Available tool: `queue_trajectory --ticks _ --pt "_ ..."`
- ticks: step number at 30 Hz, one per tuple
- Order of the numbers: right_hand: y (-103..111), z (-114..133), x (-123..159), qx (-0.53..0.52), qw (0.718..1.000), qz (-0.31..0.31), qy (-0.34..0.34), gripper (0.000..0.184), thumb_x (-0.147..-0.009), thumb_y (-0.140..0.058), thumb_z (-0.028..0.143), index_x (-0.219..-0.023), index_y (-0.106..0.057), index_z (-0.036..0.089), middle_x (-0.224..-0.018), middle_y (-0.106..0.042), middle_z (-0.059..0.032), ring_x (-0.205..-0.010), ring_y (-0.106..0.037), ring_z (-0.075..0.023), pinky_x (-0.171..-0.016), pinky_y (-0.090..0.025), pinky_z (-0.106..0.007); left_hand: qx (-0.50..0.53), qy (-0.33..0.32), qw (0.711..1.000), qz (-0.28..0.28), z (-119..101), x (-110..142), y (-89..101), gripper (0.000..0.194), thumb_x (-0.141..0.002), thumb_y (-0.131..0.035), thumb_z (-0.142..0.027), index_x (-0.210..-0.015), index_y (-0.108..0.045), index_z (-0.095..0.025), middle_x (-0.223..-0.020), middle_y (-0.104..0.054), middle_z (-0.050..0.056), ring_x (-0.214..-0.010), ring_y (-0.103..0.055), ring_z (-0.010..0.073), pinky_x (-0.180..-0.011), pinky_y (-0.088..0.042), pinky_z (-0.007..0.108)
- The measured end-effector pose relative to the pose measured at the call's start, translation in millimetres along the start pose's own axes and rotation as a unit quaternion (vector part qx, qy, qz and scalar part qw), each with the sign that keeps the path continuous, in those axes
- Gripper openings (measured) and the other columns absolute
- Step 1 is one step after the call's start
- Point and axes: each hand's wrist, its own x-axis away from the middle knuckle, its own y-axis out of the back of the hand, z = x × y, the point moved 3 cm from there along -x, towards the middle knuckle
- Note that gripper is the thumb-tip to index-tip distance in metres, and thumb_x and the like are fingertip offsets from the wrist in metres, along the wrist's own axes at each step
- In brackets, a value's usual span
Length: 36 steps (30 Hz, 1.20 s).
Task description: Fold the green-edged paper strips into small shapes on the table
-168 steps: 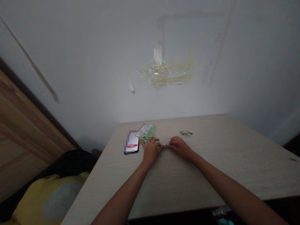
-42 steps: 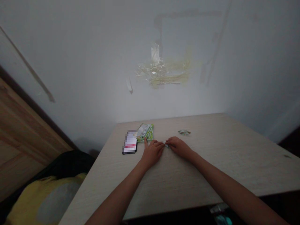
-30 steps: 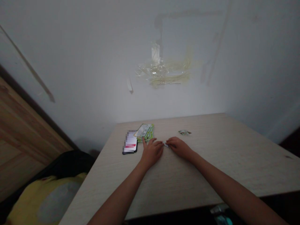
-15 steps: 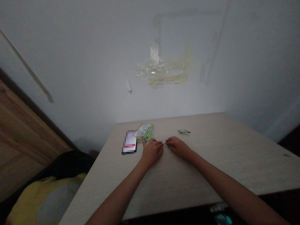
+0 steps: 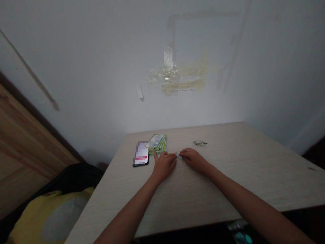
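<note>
A small pale folded piece, possibly a wrapper (image 5: 179, 156), lies low over the table between my hands; it is too small to make out fully. My right hand (image 5: 196, 160) is closed, thumb and fingers pinching its right end. At its left end are the thumb and forefinger of my left hand (image 5: 164, 166), pressed together, while the outer fingers stretch out toward a pile of flat green-and-white packets (image 5: 159, 141). Beyond my right hand rests a crumpled, folded green-and-white wrapper (image 5: 200, 143).
A phone (image 5: 141, 156) with a lit screen lies left of the packets. The light wooden table (image 5: 228, 176) meets a wall (image 5: 101, 67) with peeling tape (image 5: 177, 76). A yellow-and-grey item (image 5: 50, 217) and a wooden panel (image 5: 22, 142) are at the left.
The outer fingers of my left hand have drawn back slightly from the packets. A bit more of the pale piece shows by my right fingertips. Otherwise the view has only shifted slightly.
</note>
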Motion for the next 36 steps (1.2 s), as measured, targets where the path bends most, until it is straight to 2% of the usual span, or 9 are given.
queue_trajectory --ticks 7,15,21,29,36 --pt "3.3 3.4 0.0 -0.001 1.000 0.011 0.005 0.032 -0.087 -0.052 0.013 -0.113 -0.069 0.019 -0.104 -0.069 -0.0101 -0.101 -0.060 -0.0201 -0.093 -0.046 -0.035 -0.013 0.049 0.998 -0.027 5.5 -2.3 2.9 0.025 -0.091 -0.050 -0.036 -0.108 -0.067 -0.031 -0.120 -0.067 0.003 -0.118 -0.051 0.0258 -0.108 -0.006 0.072" --pt "2.1 3.0 -0.2 0.004 1.000 0.010 0.005 0.033 -0.086 -0.052 0.012 -0.113 -0.069 0.018 -0.106 -0.068 -0.0105 -0.102 -0.060 -0.0202 -0.093 -0.046 -0.034 -0.030 0.010 0.999 -0.018 3.7 -1.7 -3.3 0.035 -0.090 -0.052 -0.037 -0.124 -0.058 -0.035 -0.130 -0.061 0.003 -0.125 -0.046 0.0285 -0.107 -0.003 0.075" --pt "2.7 3.2 -0.1 -0.002 1.000 0.013 0.006 0.034 -0.086 -0.051 0.011 -0.114 -0.069 0.019 -0.106 -0.068 -0.0104 -0.101 -0.059 -0.0202 -0.093 -0.046 -0.035 -0.064 0.026 0.997 -0.027 3.2 -1.6 -4.3 0.032 -0.088 -0.054 -0.042 -0.119 -0.062 -0.037 -0.140 -0.054 0.002 -0.130 -0.041 0.0327 -0.105 -0.002 0.077" --pt "0.7 2.4 0.5 0.005 1.000 0.007 0.004 0.032 -0.087 -0.051 0.011 -0.113 -0.069 0.018 -0.105 -0.068 -0.0101 -0.101 -0.059 -0.0199 -0.093 -0.046 -0.034 -0.096 0.004 0.994 -0.045 0.6 -1.7 0.0 0.029 -0.090 -0.049 -0.042 -0.115 -0.065 -0.038 -0.138 -0.056 0.000 -0.130 -0.040 0.0356 -0.104 0.006 0.078" --pt "2.0 5.2 0.5 -0.002 1.000 0.005 0.006 0.031 -0.088 -0.051 0.011 -0.112 -0.069 0.017 -0.103 -0.068 -0.0102 -0.102 -0.058 -0.0197 -0.093 -0.045 -0.034 -0.086 -0.004 0.995 -0.055 -0.7 0.0 -0.2 0.031 -0.092 -0.048 -0.041 -0.118 -0.063 -0.036 -0.136 -0.057 0.001 -0.130 -0.042 0.0331 -0.106 0.006 0.076"
